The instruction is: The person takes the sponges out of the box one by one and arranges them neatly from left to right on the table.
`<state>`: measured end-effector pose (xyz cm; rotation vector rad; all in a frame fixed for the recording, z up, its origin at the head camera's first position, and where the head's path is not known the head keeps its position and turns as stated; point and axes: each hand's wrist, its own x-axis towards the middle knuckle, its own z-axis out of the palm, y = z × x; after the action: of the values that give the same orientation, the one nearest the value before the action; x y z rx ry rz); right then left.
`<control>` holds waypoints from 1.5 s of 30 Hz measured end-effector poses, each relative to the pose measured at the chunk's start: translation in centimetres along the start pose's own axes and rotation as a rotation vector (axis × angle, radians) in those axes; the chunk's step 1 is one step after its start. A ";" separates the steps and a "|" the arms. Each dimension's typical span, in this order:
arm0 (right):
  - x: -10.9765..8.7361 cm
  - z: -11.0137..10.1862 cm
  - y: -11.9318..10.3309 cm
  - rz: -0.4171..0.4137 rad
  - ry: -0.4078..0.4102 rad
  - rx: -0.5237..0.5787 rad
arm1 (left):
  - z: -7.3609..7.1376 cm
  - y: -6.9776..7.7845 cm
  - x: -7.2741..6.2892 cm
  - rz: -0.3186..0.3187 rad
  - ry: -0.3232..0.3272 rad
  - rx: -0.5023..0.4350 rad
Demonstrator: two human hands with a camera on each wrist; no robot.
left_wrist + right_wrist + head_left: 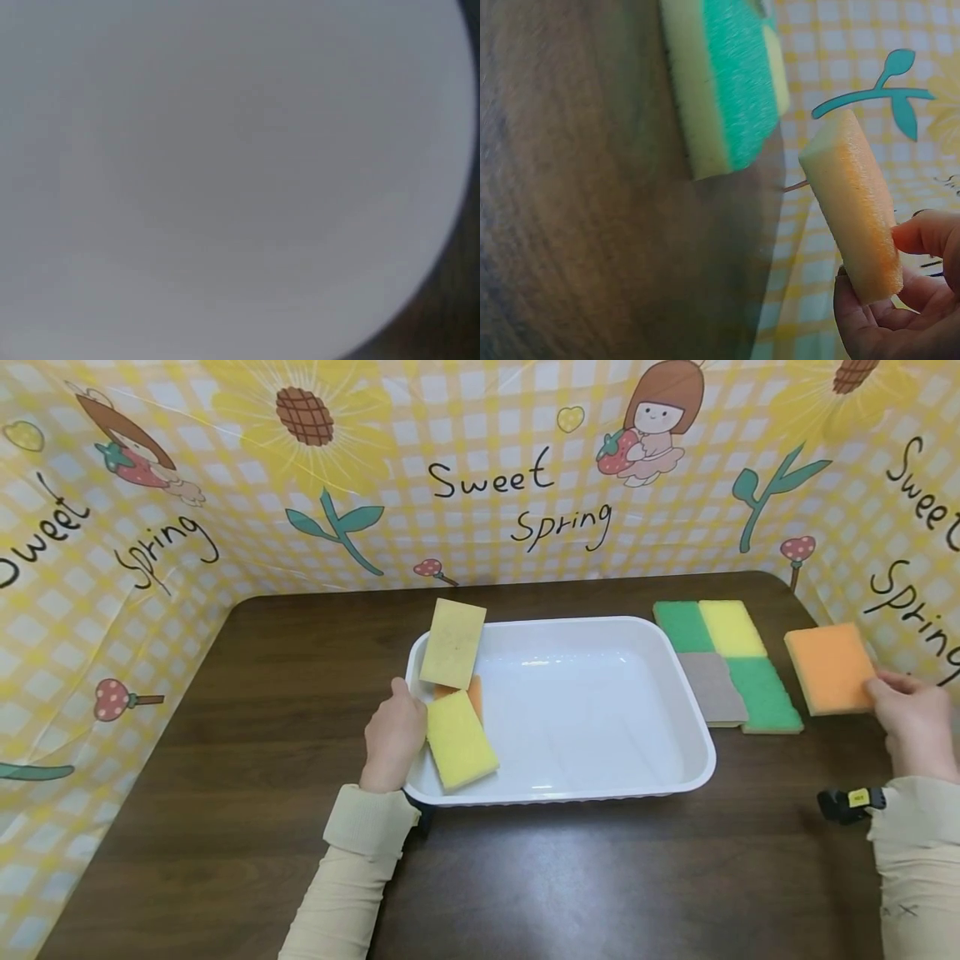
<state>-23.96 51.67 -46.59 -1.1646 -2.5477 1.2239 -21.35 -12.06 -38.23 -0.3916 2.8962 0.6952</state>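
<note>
An orange-faced sponge (pixel 831 670) is pinched between thumb and fingers of my right hand (pixel 917 727), raised at the table's right side. The right wrist view shows its pale body edge-on. My left hand (pixel 395 735) grips the left rim of a white tray (pixel 592 710); its fingertips are hidden. In the tray's left end lie a yellow sponge (pixel 461 739), a dull yellow sponge (pixel 453 643) propped over the back rim, and a partly covered orange sponge (pixel 476 695). A blurred white surface fills most of the left wrist view.
Right of the tray lie two green sponges (pixel 765 693) (pixel 682 625), a yellow sponge (pixel 731 627) and a grey sponge (pixel 711 687), set edge to edge. They stand on a dark wooden table (pixel 570 877). A checked yellow cloth (pixel 480 427) rises behind and at both sides.
</note>
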 end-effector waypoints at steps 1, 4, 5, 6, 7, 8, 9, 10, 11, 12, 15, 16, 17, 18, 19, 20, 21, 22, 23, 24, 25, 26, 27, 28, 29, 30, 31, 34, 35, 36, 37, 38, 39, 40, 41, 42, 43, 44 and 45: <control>-0.3 0.1 -0.1 0.008 0.005 -0.004 | 0.0 0.0 0.0 -0.001 0.002 0.000; -1.5 0.3 -0.6 0.027 0.000 0.002 | -0.1 0.0 0.0 -0.003 0.007 0.001; -1.8 0.3 -0.7 0.027 -0.001 0.007 | 0.0 0.0 0.0 -0.002 0.007 0.002; -2.0 0.4 -0.8 0.031 -0.003 0.014 | 0.0 0.0 0.0 -0.001 0.007 0.003; -2.2 0.5 -0.9 0.032 -0.005 0.020 | 0.0 0.0 0.0 0.000 0.007 0.006; -2.3 0.5 -1.0 0.031 -0.009 0.035 | 0.0 0.0 0.0 0.001 0.006 0.007; -2.5 0.6 -1.1 0.030 -0.008 0.041 | 0.0 0.0 0.0 0.002 0.006 0.008; -2.5 0.6 -1.1 0.032 -0.009 0.050 | 0.0 0.0 0.0 0.004 0.005 0.009; -2.6 0.7 -1.1 0.038 -0.009 0.053 | 0.0 0.0 0.0 0.005 0.005 0.009; -2.6 0.7 -1.0 0.041 -0.010 0.062 | 0.0 0.0 0.0 0.005 0.005 0.009; -2.9 0.9 -0.9 0.039 -0.010 0.056 | 0.0 0.0 0.0 0.003 0.002 0.007; -2.9 0.9 -0.8 0.040 -0.014 0.058 | 0.0 0.0 0.0 0.001 -0.001 0.007; -3.0 1.0 -0.7 0.038 -0.016 0.060 | 0.0 0.0 0.0 0.000 -0.003 0.007; -3.1 1.0 -0.6 0.033 -0.019 0.064 | 0.0 0.0 0.0 0.000 -0.003 0.006; -3.1 1.0 -0.5 0.034 -0.024 0.058 | 0.0 0.0 0.0 0.001 -0.001 0.008; -3.2 1.0 -0.5 0.039 -0.032 0.056 | 0.0 0.0 0.0 0.002 -0.001 0.008; -3.3 1.0 -0.5 0.042 -0.042 0.058 | 0.0 0.0 0.0 0.002 0.000 0.009; -3.3 1.0 -0.5 0.042 -0.049 0.057 | 0.0 0.0 0.0 -0.001 -0.001 0.007; -3.4 1.0 -0.6 0.042 -0.058 0.049 | 0.0 0.0 0.0 -0.003 -0.001 0.007; -3.5 1.1 -0.7 0.042 -0.068 0.039 | 0.0 0.0 0.0 -0.005 -0.003 0.007; -3.7 1.1 -0.8 0.042 -0.078 0.030 | 0.0 0.1 0.0 -0.008 -0.006 0.007; -3.8 1.1 -0.9 0.042 -0.086 0.019 | 0.0 0.1 0.0 -0.011 -0.009 0.007; -3.9 1.1 -1.0 0.039 -0.096 0.009 | 0.0 0.1 0.0 -0.013 -0.011 0.007; -4.0 1.1 -1.0 0.037 -0.103 -0.003 | 0.0 0.1 0.0 -0.013 -0.012 0.007; -4.1 1.1 -1.1 0.036 -0.110 -0.010 | 0.0 0.1 0.0 -0.011 -0.011 0.007; -4.3 1.1 -1.2 0.038 -0.117 -0.018 | 0.0 0.1 0.0 -0.009 -0.010 0.006; -4.5 1.1 -1.3 0.042 -0.125 -0.023 | 0.0 0.1 0.0 -0.008 -0.009 0.005; -5.4 0.8 -1.7 0.054 -0.140 -0.001 | 0.0 0.0 0.1 -0.007 -0.005 0.003; -5.8 0.7 -1.9 0.061 -0.145 0.003 | 0.0 0.1 0.0 -0.007 -0.005 0.003; -6.2 0.6 -2.1 0.074 -0.148 0.006 | 0.0 0.1 0.0 -0.008 -0.007 0.002; -6.8 0.5 -2.5 0.076 -0.149 0.011 | 0.0 0.1 0.0 -0.008 -0.009 -0.001; -7.3 0.5 -2.8 0.082 -0.145 0.016 | 0.0 0.1 0.0 -0.007 -0.010 -0.001; -7.7 0.4 -3.1 0.081 -0.145 0.010 | 0.0 0.0 0.0 -0.008 -0.009 -0.001; -8.3 0.4 -3.6 0.078 -0.146 -0.002 | 0.0 0.0 0.0 -0.009 -0.009 -0.001; -8.7 0.4 -3.9 0.078 -0.148 -0.010 | 0.0 0.0 0.0 -0.008 -0.007 -0.001; -9.3 0.3 -4.4 0.075 -0.149 -0.013 | 0.0 0.0 0.0 -0.008 -0.005 -0.001; -9.7 0.3 -4.7 0.071 -0.152 -0.014 | 0.0 0.0 0.0 -0.007 -0.001 -0.001; -10.0 0.3 -5.0 0.076 -0.157 -0.014 | 0.0 0.0 0.0 -0.007 0.003 0.001; -10.3 0.4 -5.2 0.072 -0.166 -0.014 | 0.0 0.1 0.0 -0.008 0.006 -0.001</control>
<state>-19.96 42.54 -40.78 -1.2161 -2.6563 1.3761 -21.38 -12.00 -38.21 -0.4052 2.8986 0.6950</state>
